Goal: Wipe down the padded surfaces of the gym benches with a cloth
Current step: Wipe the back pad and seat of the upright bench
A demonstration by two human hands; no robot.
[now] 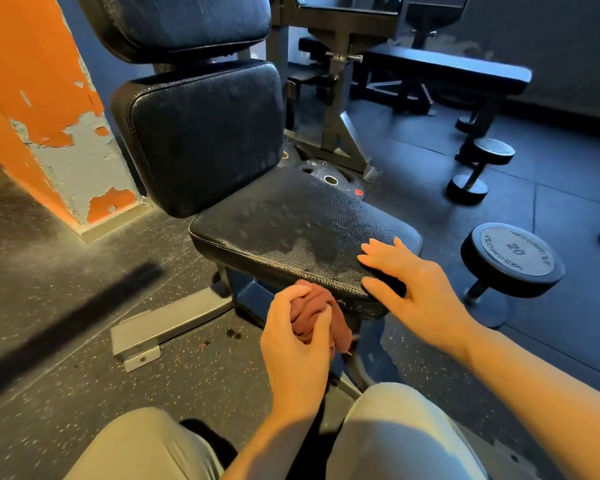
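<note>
Cloth (314, 315) is held bunched in left hand (293, 336), at 6 o'clock of seat pad (291, 230), below its front edge. Right hand (411, 275) is rested flat, fingers spread, at 5 o'clock. Firm overlapping strokes are advised across the dusty top.

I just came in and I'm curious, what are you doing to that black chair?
A person is cleaning a gym bench. The left hand grips a bunched reddish cloth just below the front edge of the seat pad. The right hand rests flat on the seat's front corner. The pad looks dusty and smudged, so wiping isn't finished.
</note>
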